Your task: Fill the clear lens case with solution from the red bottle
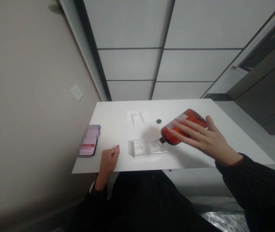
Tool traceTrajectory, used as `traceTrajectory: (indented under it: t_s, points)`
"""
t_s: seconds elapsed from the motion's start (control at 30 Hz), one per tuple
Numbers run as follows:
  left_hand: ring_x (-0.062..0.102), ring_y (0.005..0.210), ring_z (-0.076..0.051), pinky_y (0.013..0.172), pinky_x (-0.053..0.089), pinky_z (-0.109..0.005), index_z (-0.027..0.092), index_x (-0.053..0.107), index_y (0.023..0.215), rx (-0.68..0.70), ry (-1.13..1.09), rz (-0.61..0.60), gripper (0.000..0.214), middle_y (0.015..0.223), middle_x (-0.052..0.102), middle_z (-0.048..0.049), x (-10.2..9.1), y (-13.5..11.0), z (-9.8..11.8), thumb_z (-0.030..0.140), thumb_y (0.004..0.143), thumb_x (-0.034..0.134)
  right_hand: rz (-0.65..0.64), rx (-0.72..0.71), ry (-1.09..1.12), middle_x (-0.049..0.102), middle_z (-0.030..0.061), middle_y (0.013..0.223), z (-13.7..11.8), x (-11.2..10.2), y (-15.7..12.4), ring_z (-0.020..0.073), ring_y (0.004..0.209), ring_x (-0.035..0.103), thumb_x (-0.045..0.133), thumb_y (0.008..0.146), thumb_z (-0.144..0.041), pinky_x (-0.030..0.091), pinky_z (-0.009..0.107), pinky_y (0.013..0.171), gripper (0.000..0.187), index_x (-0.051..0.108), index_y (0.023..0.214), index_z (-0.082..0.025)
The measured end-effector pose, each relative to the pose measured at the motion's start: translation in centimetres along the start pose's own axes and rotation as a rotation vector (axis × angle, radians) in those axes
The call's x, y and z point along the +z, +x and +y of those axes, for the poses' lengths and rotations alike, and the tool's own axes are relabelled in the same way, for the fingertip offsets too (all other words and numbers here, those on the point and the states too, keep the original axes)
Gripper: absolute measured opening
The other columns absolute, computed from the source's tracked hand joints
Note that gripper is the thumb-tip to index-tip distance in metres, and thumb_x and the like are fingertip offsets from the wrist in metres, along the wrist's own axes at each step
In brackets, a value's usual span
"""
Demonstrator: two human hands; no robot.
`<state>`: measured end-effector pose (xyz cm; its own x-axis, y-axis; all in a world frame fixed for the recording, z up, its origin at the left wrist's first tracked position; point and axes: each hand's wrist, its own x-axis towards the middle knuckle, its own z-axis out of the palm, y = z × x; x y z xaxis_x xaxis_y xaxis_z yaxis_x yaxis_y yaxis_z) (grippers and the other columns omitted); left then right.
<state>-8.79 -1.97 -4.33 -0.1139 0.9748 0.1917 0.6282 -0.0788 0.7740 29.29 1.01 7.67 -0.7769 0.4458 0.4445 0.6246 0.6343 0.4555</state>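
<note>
I've got right hand (205,139), right of frame, gripping red bottle (192,116), neck (162,140) tipped down-left; left hand (108,159) fisted, lower centre-left.

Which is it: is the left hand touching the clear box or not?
Apart. The head view shows white tabletop between the left hand and the clear box.

Dim, hazy light; soft shadows.

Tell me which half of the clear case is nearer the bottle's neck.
The right half: the neck of the bottle overlaps it in view; the left half is farther.
</note>
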Motion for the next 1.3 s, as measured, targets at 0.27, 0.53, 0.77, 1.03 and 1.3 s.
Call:
traceTrajectory:
  t_s: [0.27,0.53,0.77,1.03,1.3]
  points:
    - [0.018,0.049,-0.010,0.053,0.014,-0.033,0.025,0.016,0.057,0.000,0.000,-0.005,0.051,0.053,0.016,0.0051,0.0,0.0,0.1,0.047,0.095,0.042,0.032,-0.033,-0.034,0.066,0.0042,0.149,-0.3,0.0,0.3,0.0189,0.138,0.065,0.051,0.098,0.011,0.018,0.048,0.135,0.093,0.011,0.171,-0.030]
    - [0.019,0.048,-0.010,0.053,0.014,-0.033,0.025,0.016,0.057,0.004,0.003,-0.009,0.051,0.052,0.017,0.0051,-0.1,0.0,0.1,0.049,0.095,0.041,0.036,-0.003,-0.063,0.068,0.0063,0.148,-0.6,0.8,-0.3,0.0217,0.135,0.067,0.053,0.103,0.004,0.011,0.054,0.136,0.080,0.022,0.170,-0.026]
    - [0.020,0.048,-0.010,0.054,0.014,-0.033,0.025,0.016,0.057,0.014,0.013,-0.007,0.051,0.053,0.017,0.0051,-0.1,0.0,0.1,0.047,0.096,0.041,0.050,0.101,0.002,0.066,0.0052,0.151,-1.5,2.0,-1.5,0.0245,0.140,0.063,0.056,0.102,0.001,0.015,0.058,0.135,0.079,0.029,0.168,-0.031]
    - [0.020,0.047,-0.010,0.053,0.014,-0.033,0.025,0.016,0.057,0.027,0.016,0.003,0.052,0.052,0.016,0.0058,0.0,0.1,-0.1,0.047,0.096,0.042,0.146,0.325,0.180,0.070,0.0094,0.146,-2.5,3.3,-2.4,0.0310,0.133,0.068,0.066,0.097,-0.006,0.021,0.068,0.130,0.079,0.036,0.165,-0.033]
    - [0.053,0.059,-0.015,0.058,0.042,-0.027,0.022,0.054,0.073,0.118,-0.006,0.001,0.033,0.064,0.052,0.0035,-0.8,-0.1,1.5,0.042,0.099,0.049,0.296,0.953,0.594,0.073,0.0179,0.132,-5.9,7.5,-5.8,0.0400,0.121,0.071,0.082,0.082,-0.056,0.049,0.066,0.112,0.077,0.053,0.144,-0.020]
